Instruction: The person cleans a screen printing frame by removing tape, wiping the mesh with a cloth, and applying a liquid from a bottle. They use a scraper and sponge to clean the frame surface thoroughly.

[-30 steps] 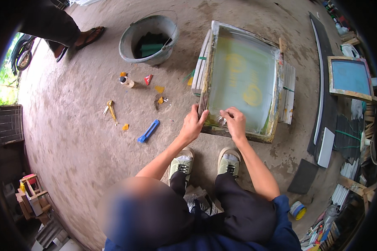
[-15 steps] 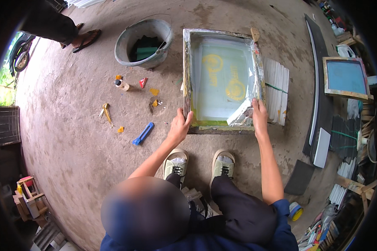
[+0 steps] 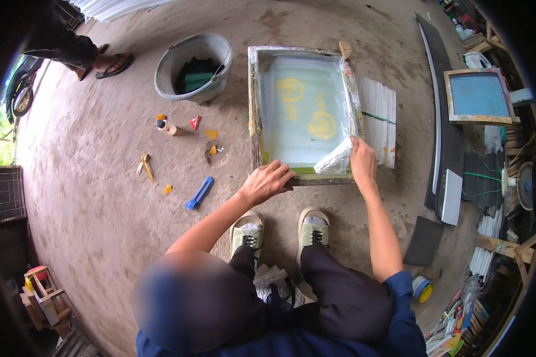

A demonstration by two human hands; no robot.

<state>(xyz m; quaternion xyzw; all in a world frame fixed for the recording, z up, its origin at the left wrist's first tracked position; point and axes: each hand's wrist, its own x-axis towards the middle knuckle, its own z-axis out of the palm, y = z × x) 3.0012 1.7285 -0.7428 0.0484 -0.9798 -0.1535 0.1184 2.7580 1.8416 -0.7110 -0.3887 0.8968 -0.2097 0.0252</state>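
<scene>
A screen printing frame [image 3: 253, 125] with a pale mesh and yellow printed shapes lies in front of my feet. My left hand [image 3: 269, 180] grips the near rail by its left corner, fingers over the edge. On the right rail near the other corner, my right hand [image 3: 363, 160] is closed round the wood. Beside its fingertips a crumpled, shiny whitish strip [image 3: 333, 157] slants across the inside of that corner. A brown wooden piece [image 3: 345, 50] sticks up at the far right corner. Under the frame's right side shows a stack of white strips [image 3: 378, 122] tied with green string.
A grey bucket [image 3: 162, 74] with dark green material stands at the far left. Scattered on the floor are a blue cutter knife [image 3: 199, 193], a small bottle [image 3: 166, 127] and orange scraps. A person's sandalled foot [image 3: 114, 65] is beyond. Another blue-meshed frame [image 3: 480, 96] leans at the right.
My left hand has shifted from the frame's left rail to the left end of its near rail. The right hand keeps its place on the right rail. The whole view has drifted slightly.
</scene>
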